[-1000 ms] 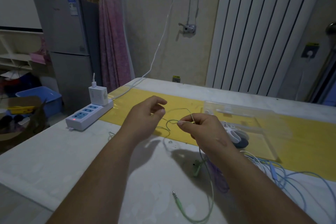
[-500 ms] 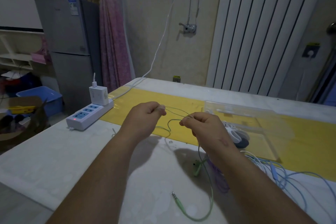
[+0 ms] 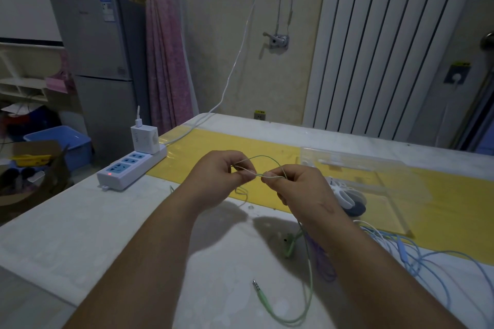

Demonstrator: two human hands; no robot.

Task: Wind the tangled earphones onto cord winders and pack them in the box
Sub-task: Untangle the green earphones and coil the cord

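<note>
L grip, R grip bare; forearms bare too.

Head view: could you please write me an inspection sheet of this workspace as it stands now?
Surface: white table with a yellow mat across it.
Job's things: green earphone cord raised between the hands, its jack plug on the table; clear plastic box on the mat; white cord winder at its left end.
Clutter: power strip with a white charger plugged in.
Grippers: left hand and right hand each pinch the green cord.
Cables: blue earphone cord and purple cord loose at right; white charger cable runs up the wall.
Surroundings: grey fridge, pink curtain, white radiator.
</note>
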